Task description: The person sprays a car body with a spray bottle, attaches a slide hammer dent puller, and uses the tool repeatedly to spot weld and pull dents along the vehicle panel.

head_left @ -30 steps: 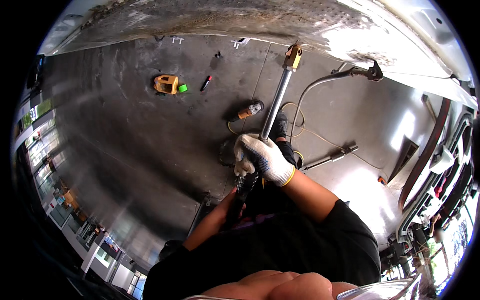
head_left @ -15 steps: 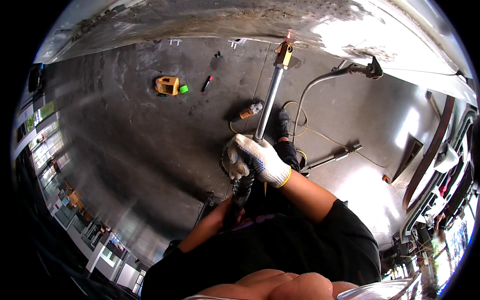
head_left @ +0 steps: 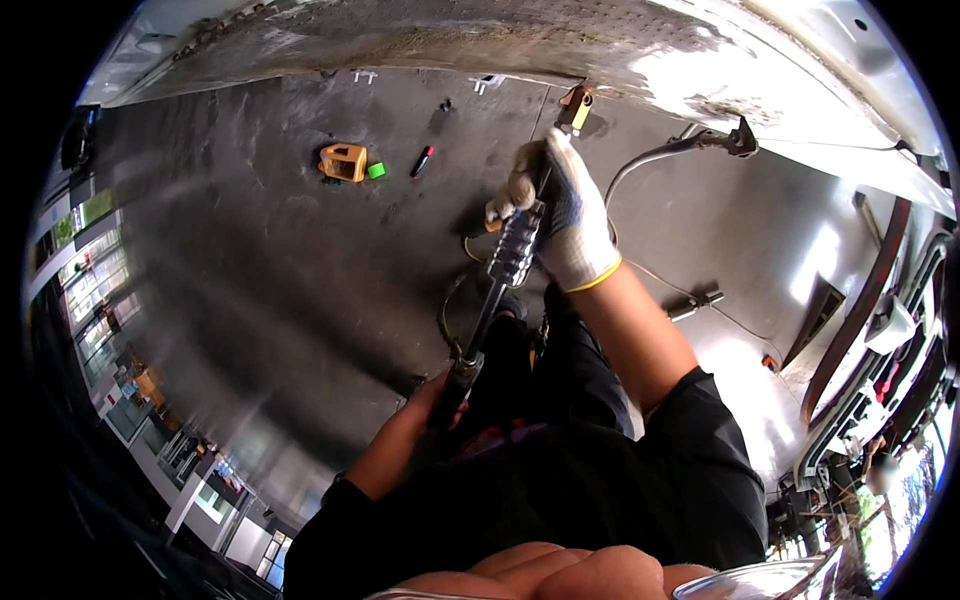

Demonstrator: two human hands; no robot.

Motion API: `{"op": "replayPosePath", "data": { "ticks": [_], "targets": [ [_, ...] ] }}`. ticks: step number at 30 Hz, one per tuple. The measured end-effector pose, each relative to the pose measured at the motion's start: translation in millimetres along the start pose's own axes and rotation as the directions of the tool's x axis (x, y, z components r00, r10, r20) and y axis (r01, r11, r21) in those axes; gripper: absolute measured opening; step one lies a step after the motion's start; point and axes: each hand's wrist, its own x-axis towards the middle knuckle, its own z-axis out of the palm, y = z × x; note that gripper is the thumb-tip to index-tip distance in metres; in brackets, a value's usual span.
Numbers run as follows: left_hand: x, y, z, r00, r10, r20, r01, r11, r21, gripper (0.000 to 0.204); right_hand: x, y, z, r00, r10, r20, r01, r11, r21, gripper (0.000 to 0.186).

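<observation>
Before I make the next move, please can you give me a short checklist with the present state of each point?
1. Right hand gloved: ok, white glove on.
2. Left hand gloved: not ok, it looks bare.
3. Both hands on the long metal tool: ok, left on the black rear handle, right farther forward.
4. Brass-coloured head touching the panel: cannot tell, it sits close to the edge.
5. Marker and green block apart from the hands: ok, both lie off to the left.

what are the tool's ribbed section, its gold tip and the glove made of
The ribbed section is probably polished metal, judging by its sharp glints. The tip looks like smooth brass or similar metal, from its yellow sheen. The glove seems fabric, perhaps knitted, matte and whitish with soft folds.
</observation>
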Motion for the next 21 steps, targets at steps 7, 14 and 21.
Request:
{"op": "replayPosePath", "data": {
  "ticks": [7, 14, 21],
  "targets": [
    [-26.9, 43.1, 54.9, 0.712, -0.578, -0.400, 0.447, 0.811, -0.376, 0.063, -132.6, 153.8, -45.8, 0.747, 0.609, 0.266, -0.459, 0.762, -0.456, 0.028],
    [0.7, -50.5, -14.9, 0.991, 0.062, -0.122, -0.060, 0.998, 0.019, 0.064, -78.1, 91.1, -41.5, 0.855, 0.476, 0.205, -0.477, 0.878, -0.050, 0.043],
    [5.7, -39.9, 3.9, 0.996, -0.073, 0.044, 0.080, 0.981, -0.180, 0.042, -63.3, 69.3, -33.2, 0.883, 0.403, 0.241, -0.400, 0.914, -0.061, 0.048]
  ]
}}
